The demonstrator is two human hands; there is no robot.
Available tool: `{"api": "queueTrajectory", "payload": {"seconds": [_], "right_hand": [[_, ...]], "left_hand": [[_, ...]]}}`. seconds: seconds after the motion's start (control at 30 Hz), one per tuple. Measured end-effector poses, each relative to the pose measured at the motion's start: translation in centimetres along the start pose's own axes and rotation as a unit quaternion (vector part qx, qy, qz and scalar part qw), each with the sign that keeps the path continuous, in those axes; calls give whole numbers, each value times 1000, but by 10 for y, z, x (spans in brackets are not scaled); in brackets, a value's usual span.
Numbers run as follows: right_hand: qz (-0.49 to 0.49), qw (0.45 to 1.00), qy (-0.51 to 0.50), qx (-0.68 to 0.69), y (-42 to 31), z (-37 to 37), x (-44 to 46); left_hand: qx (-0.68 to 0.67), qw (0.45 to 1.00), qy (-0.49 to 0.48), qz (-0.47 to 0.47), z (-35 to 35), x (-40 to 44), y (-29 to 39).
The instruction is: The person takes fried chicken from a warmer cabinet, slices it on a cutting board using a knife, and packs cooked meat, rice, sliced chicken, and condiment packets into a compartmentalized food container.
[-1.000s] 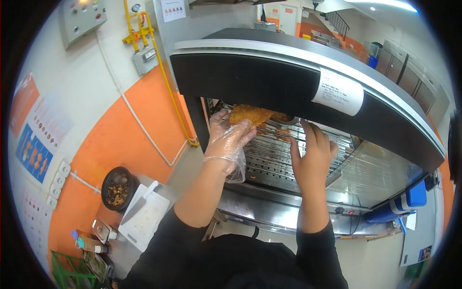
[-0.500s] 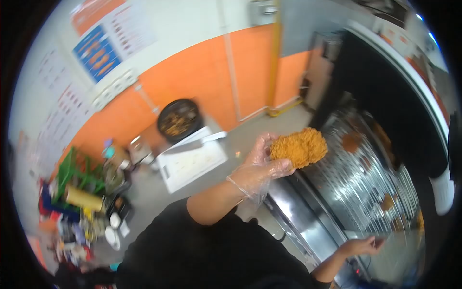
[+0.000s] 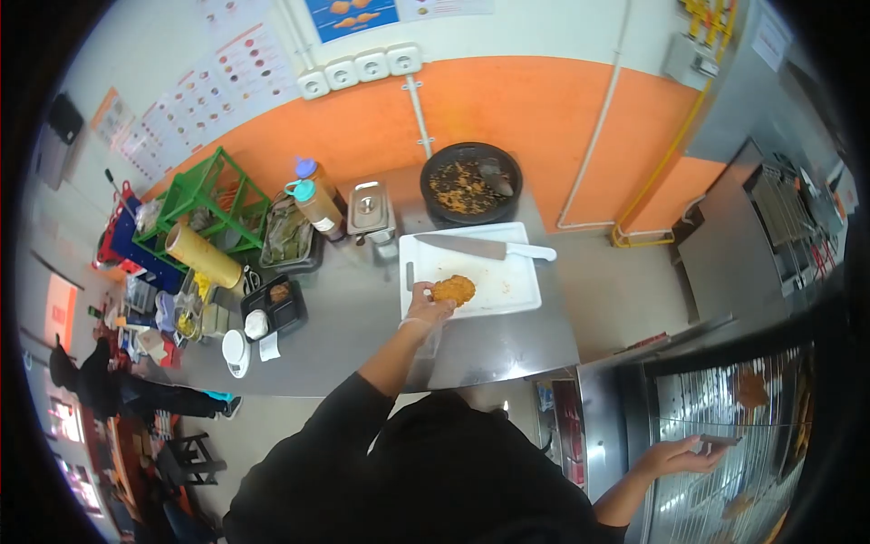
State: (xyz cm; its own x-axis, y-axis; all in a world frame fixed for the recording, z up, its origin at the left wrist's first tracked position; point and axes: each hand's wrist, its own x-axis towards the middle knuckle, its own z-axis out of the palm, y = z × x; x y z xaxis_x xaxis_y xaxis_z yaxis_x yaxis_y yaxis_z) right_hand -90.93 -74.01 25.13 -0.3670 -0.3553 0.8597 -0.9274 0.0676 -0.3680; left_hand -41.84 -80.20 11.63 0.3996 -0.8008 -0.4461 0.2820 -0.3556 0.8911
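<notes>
My left hand [image 3: 428, 309], in a clear plastic glove, holds a piece of golden fried chicken [image 3: 453, 290] over the front left part of a white cutting board [image 3: 521, 288]. A knife [image 3: 471, 247] with a white handle lies along the back of the board. At the lower right, my bare right hand [image 3: 693, 455] is closed at the handle [image 3: 720, 440] of the glass door of the warming cabinet [image 3: 671, 399]. More fried pieces [image 3: 750, 388] rest on the wire racks inside.
Behind the board stands a black pan [image 3: 471, 181] of crumbs. Bottles [image 3: 317, 208], a steel container [image 3: 368, 207], a black tray [image 3: 275, 308], a white scale [image 3: 236, 352] and a green rack [image 3: 213, 204] are on the left. Another person [image 3: 118, 385] is at the far left.
The view has swung left from the cabinet to the counter. My left hand has carried the chicken out of the cabinet to the board. My right hand has moved to the door handle.
</notes>
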Motion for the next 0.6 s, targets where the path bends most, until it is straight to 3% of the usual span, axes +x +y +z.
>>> {"api": "queueTrajectory", "payload": {"seconds": [0.2,0.33,0.43,0.47,0.53,0.57,0.6], "right_hand": [[6,1000,4,-11,-26,52,0],[-11,1000,25,-1,-59,78,6],[119,970,93,189,-71,100,1],[115,972,87,185,-90,102,6],[-137,979,145,37,-135,119,13],[-188,971,105,99,-152,133,6],[-152,980,45,117,-179,149,-9]], "left_hand": [[21,999,20,16,-3,73,-30],[28,998,-62,3,17,90,-37],[78,993,-85,11,27,93,-27],[110,990,-89,3,30,89,-24],[170,982,-78,20,30,88,-24],[231,970,-66,44,30,88,-23],[229,971,-63,38,29,83,-17]]}}
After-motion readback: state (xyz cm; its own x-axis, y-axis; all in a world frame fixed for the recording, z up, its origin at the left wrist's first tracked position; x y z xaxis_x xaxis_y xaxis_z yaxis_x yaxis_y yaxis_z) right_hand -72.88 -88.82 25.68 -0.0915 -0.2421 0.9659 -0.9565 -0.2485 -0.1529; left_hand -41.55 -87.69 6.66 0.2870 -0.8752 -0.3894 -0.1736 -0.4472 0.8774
